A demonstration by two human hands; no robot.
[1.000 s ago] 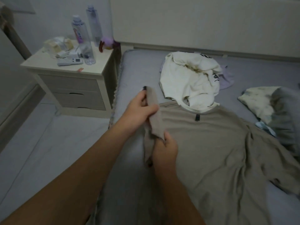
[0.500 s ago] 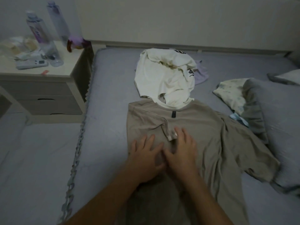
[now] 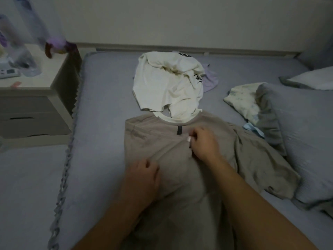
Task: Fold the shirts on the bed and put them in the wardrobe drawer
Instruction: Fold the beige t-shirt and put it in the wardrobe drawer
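Note:
A tan shirt (image 3: 252,159) lies face down on the bed (image 3: 100,123), collar toward the headboard, its left sleeve folded in over the back and its right sleeve rumpled against a pillow. My right hand (image 3: 205,145) pinches the folded sleeve's end just below the collar label. Lower on the same fold, my left hand (image 3: 142,179) has its fingers curled on the cloth. A crumpled white shirt (image 3: 165,82) lies just beyond the tan collar, with a lilac garment (image 3: 210,82) sticking out from under it.
A grey pillow (image 3: 306,132) and a floral cloth (image 3: 241,98) fill the bed's right side. Left of the bed stands a nightstand (image 3: 36,105) with drawers, bottles (image 3: 27,51) and a remote on top. The headboard runs along the back.
The sleeve I held up a second ago now lies folded across the shirt's back. My flat hands have drawn apart along the fold, the right up toward the collar, and now grip the cloth.

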